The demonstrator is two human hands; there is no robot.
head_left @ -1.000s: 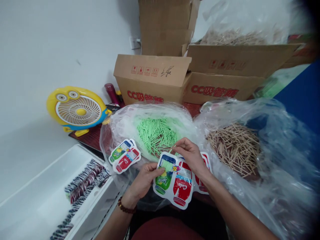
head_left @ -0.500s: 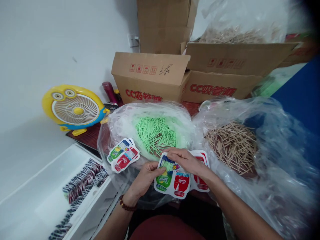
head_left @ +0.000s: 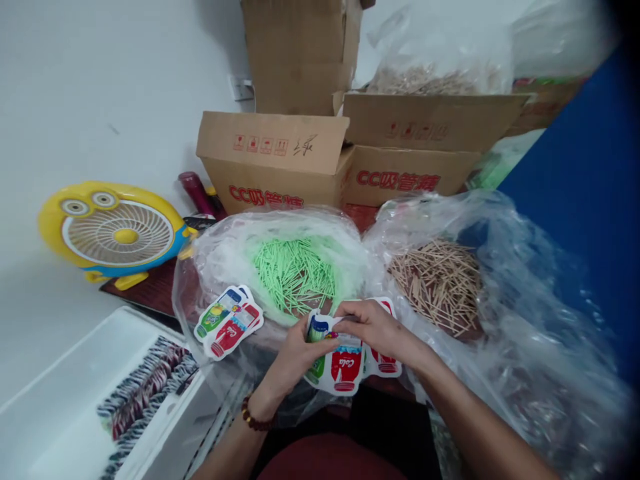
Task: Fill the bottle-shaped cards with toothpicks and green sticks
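A bottle-shaped candy packet [head_left: 346, 367] printed with a green soda bottle and a red Cola bottle is between my hands. My left hand [head_left: 299, 353] grips its left side, thumb across the front. At its upper edge, my right hand [head_left: 373, 328] has bent fingers pinching the top, which looks curled. Green sticks show through the packet's window. Partly under my right hand lies another packet [head_left: 387, 363]. Just beyond my hands, thin green candy sticks [head_left: 295, 273] fill an opened clear plastic bag [head_left: 225, 247]. To its left rests a small stack of matching packets [head_left: 230, 323].
Brown sticks [head_left: 437, 283] lie in a second clear bag [head_left: 520, 380] on the right. Cardboard boxes [head_left: 270, 143] stand behind. A yellow fan [head_left: 120, 230] is at the left, above a white foam box [head_left: 45, 393] holding rows of packets [head_left: 145, 387].
My right hand's fingers have gone from lying flat over the packet's top to bending and pinching there. My left thumb has shifted toward the middle. The whole view has swung slightly right.
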